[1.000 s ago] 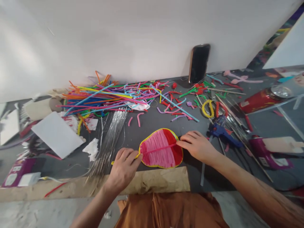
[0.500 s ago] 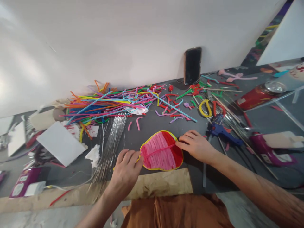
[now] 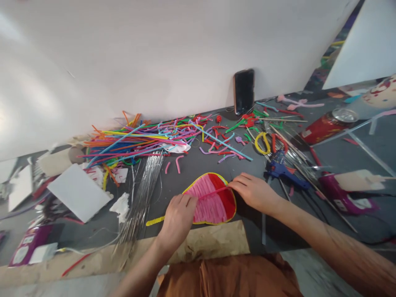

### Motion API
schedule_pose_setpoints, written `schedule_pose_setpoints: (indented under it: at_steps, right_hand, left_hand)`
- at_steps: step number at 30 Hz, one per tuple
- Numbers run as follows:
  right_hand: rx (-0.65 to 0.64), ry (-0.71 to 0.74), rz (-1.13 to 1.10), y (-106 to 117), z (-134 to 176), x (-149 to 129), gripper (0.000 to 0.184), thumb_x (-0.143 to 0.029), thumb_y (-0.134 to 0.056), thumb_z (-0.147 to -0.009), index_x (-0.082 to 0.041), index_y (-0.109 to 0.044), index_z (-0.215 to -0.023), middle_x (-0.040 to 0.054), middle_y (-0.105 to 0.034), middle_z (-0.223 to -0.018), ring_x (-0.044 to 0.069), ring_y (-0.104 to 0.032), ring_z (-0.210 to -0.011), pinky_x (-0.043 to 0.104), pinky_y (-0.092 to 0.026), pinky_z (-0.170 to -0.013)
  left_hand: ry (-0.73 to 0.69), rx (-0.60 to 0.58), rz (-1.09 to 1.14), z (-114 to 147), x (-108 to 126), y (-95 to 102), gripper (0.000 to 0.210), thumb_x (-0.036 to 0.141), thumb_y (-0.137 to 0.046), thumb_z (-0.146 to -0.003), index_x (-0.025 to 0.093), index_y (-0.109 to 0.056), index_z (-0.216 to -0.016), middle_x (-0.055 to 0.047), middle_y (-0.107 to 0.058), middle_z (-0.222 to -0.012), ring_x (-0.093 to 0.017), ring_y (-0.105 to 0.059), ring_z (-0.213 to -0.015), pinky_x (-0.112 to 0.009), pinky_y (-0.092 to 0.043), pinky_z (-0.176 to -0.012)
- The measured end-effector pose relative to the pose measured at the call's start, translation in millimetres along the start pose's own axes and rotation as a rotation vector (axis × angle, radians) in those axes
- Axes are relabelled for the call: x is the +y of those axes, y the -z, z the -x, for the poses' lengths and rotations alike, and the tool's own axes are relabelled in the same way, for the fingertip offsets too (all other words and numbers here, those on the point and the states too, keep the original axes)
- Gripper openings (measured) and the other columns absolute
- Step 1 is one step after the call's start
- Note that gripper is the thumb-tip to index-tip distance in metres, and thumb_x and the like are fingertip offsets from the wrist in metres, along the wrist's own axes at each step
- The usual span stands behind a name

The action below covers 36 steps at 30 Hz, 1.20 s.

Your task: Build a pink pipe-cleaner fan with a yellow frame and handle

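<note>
Whereas a moment ago the left hand (image 3: pixel 180 216) sat at the narrow end of the yellow-edged piece (image 3: pixel 208 210), it has now shifted rightward onto the pink surface; its fingers lie close together over the narrow end and hide it, and whether they grip the pink strand (image 3: pixel 213 194) or only press it down, I cannot tell; more of the yellow stem (image 3: pixel 155 221) now shows, sticking out to the left of that hand.

The right hand (image 3: pixel 252 192) has stayed put, thumb and fingertips pinched on the strand's far end by the upper right edge; between the two hands the strand runs nearly straight, crossing from pink to red; this suggests that the far end serves as an anchor while the left hand works along the strand, aligning it or pressing it flat.

The piece itself lies on the table (image 3: pixel 173 183), in front of the person, just beyond the brown paper (image 3: pixel 219 239); the glue gun (image 3: pixel 284 172) rests apart, to the right.
</note>
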State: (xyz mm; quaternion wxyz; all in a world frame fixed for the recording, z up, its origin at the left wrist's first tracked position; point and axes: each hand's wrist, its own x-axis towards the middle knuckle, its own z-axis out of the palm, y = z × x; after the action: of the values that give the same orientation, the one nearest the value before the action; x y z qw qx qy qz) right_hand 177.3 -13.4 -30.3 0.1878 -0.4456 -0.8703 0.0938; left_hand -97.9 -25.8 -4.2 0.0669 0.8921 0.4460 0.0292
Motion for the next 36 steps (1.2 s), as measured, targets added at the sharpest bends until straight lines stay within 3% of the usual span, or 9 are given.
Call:
schedule_pose_setpoints:
  at_steps: [4, 7, 9, 12, 16, 21, 27, 30, 36]
  right_hand:
    - [-0.001, -0.384, -0.609, 16.6, -13.4, -17.5, 0.017, -0.020, -0.048, -0.090, -0.020, -0.064, -0.093, 0.0039, -0.067, -0.083, 0.015, -0.062, -0.072, 0.028, -0.049, -0.066]
    - [-0.041, -0.643, -1.193, 25.5, -27.2, -35.3, 0.016, -0.036, -0.057, -0.086, -0.020, -0.057, -0.086, -0.0029, -0.059, -0.063, 0.010, -0.053, -0.051, 0.023, -0.043, -0.049]
    - [0.017, -0.727, -1.454, 25.7, -35.8, -46.1, 0.023, -0.040, -0.064, -0.080, -0.020, -0.053, -0.084, -0.0049, -0.056, -0.059, 0.009, -0.051, -0.048, 0.022, -0.041, -0.047]
    - [0.139, -0.755, -1.562, 19.7, -45.1, -56.3, 0.027, -0.039, -0.070, -0.076, -0.020, -0.052, -0.083, -0.0052, -0.057, -0.058, 0.008, -0.053, -0.050, 0.021, -0.043, -0.048]
    - [0.204, -0.700, -1.455, 10.9, -48.6, -58.5, 0.025, -0.039, -0.069, -0.078, -0.019, -0.054, -0.084, -0.0034, -0.060, -0.063, 0.009, -0.056, -0.054, 0.023, -0.048, -0.053]
    - [0.253, -0.661, -1.332, 7.8, -47.3, -57.3, 0.024, -0.040, -0.066, -0.080, -0.020, -0.054, -0.085, -0.0029, -0.060, -0.066, 0.010, -0.058, -0.057, 0.025, -0.050, -0.055]
    - [0.216, -0.666, -1.270, 11.4, -43.8, -55.2, 0.035, -0.039, -0.070, -0.075, -0.022, -0.053, -0.100, -0.0012, -0.061, -0.081, 0.011, -0.058, -0.062, 0.023, -0.048, -0.052]
    - [0.125, -0.610, -1.196, 15.4, -37.9, -48.7, 0.031, -0.038, -0.069, -0.076, -0.021, -0.059, -0.099, -0.0011, -0.060, -0.075, 0.011, -0.056, -0.062, 0.023, -0.046, -0.054]
    - [-0.066, -0.626, -1.136, 10.0, -28.9, -35.4, 0.025, -0.042, -0.065, -0.080, -0.018, -0.065, -0.082, -0.0012, -0.061, -0.062, 0.012, -0.058, -0.055, 0.027, -0.049, -0.057]
  left_hand:
    - [0.103, 0.080, 0.283, -8.3, -3.0, 6.2, 0.019, 0.016, -0.043, -0.092, 0.017, -0.060, -0.084, -0.005, -0.063, -0.080, -0.019, -0.057, -0.076, -0.034, -0.046, -0.072]
    - [0.295, 0.033, 0.839, -18.6, 0.9, 13.9, 0.014, 0.027, -0.043, -0.092, 0.018, -0.053, -0.087, -0.004, -0.064, -0.084, -0.016, -0.060, -0.076, -0.032, -0.049, -0.073]
    - [0.431, -0.066, 1.298, -24.9, 6.7, 17.8, 0.018, 0.036, -0.046, -0.092, 0.019, -0.048, -0.089, -0.005, -0.066, -0.090, -0.014, -0.064, -0.075, -0.030, -0.052, -0.071]
    - [0.581, -0.186, 1.686, -30.5, 16.5, 19.7, 0.031, 0.047, -0.057, -0.085, 0.018, -0.047, -0.092, -0.006, -0.067, -0.093, -0.012, -0.065, -0.064, -0.023, -0.051, -0.057]
    - [0.630, -0.260, 1.820, -30.7, 23.5, 18.6, 0.041, 0.051, -0.063, -0.078, 0.018, -0.047, -0.096, -0.005, -0.067, -0.080, -0.013, -0.064, -0.052, -0.019, -0.046, -0.043]
    - [0.593, -0.320, 1.867, -28.2, 24.5, 18.1, 0.047, 0.053, -0.067, -0.074, 0.018, -0.044, -0.095, -0.002, -0.066, -0.074, -0.011, -0.059, -0.048, -0.025, -0.052, -0.046]
    - [0.484, -0.177, 1.593, -24.6, 19.1, 11.4, 0.024, 0.040, -0.056, -0.085, 0.019, -0.046, -0.089, 0.007, -0.053, -0.060, -0.003, -0.037, -0.040, -0.016, -0.030, -0.041]
    - [0.447, -0.122, 1.326, -18.0, 9.6, 10.9, 0.015, 0.032, -0.051, -0.087, 0.018, -0.053, -0.092, 0.006, -0.054, -0.062, -0.006, -0.044, -0.047, -0.019, -0.034, -0.047]
    - [0.319, -0.078, 0.931, -1.1, -8.4, 18.3, 0.021, 0.024, -0.050, -0.088, 0.019, -0.070, -0.092, -0.001, -0.070, -0.078, -0.013, -0.062, -0.071, -0.022, -0.044, -0.064]
